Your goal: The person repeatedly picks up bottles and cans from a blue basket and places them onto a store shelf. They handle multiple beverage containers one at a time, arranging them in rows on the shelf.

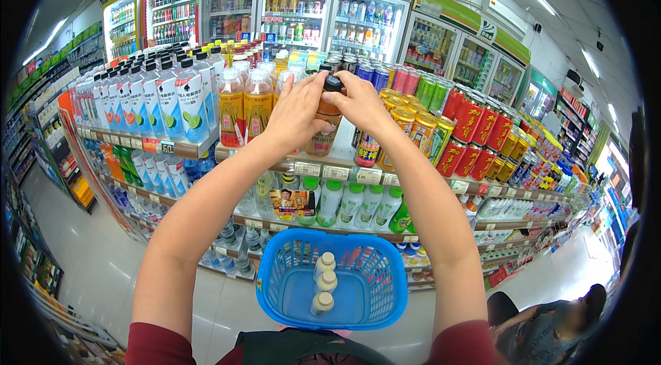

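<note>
Both my hands reach to the top shelf around a brown bottled drink with a black cap (322, 137). My left hand (298, 114) lies along the bottle's near left side, its fingers reaching towards the tops behind. With the fingers bent, my right hand (361, 102) is at the black cap and neck. Another dark-capped bottle stands partly hidden behind them. Below, in front of my body, a blue plastic shopping basket (267, 308) holds three bottles with cream caps (323, 302) in a row.
Yellow-orange bottles (258, 107) stand left of my hands, white-labelled bottles (188, 96) further left. To the right are gold cans (403, 120) and stacked red cans (470, 117). A shelf edge with price tags (335, 171) runs below. A person (547, 329) is low at the right.
</note>
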Available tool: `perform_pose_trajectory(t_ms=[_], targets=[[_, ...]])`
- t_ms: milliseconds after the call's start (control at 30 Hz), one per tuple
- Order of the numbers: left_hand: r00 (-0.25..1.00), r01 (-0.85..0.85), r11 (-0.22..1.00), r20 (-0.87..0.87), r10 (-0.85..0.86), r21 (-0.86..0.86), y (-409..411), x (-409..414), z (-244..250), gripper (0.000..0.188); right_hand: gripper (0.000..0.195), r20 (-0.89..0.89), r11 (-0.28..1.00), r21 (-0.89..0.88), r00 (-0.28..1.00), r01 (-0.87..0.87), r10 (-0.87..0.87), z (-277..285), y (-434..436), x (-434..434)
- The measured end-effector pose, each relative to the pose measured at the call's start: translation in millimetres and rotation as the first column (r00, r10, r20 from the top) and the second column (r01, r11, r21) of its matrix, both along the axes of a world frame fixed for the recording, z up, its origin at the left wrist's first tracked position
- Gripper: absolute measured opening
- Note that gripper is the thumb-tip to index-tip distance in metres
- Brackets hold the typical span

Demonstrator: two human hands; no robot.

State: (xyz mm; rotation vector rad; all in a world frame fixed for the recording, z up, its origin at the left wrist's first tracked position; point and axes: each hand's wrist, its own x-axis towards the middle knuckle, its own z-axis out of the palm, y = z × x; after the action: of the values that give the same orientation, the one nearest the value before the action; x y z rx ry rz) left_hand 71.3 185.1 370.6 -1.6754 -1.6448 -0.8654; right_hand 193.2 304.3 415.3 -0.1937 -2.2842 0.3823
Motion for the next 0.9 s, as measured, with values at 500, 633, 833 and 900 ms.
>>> perform_pose_trajectory(t_ms=[500,633,833,900], targets=[[0.995,-0.1,0.992,-0.011,0.1,-0.074,9.3,-9.6,-2.6,0.1,0.034,0.019,1.0,-0.01,0.999,0.027,-0.027,-13.4,22.2,-23.2],[0.985,-0.167,0.976,-0.074,0.157,-0.144,13.8,-11.7,-0.9,0.101,0.035,0.023,0.995,-0.086,0.999,0.046,-0.044,-18.9,29.4,-29.5],[0.962,-0.274,0.923,-0.084,0.261,-0.271,20.2,-17.2,8.6,0.101,0.038,0.008,0.99,-0.131,0.999,0.053,-0.053,-14.7,23.6,-37.2],[0.955,-0.295,0.911,-0.105,0.276,-0.288,23.7,-15.9,6.8,0.099,0.048,0.011,0.991,-0.082,0.995,0.105,-0.104,-20.4,23.9,-33.3]])
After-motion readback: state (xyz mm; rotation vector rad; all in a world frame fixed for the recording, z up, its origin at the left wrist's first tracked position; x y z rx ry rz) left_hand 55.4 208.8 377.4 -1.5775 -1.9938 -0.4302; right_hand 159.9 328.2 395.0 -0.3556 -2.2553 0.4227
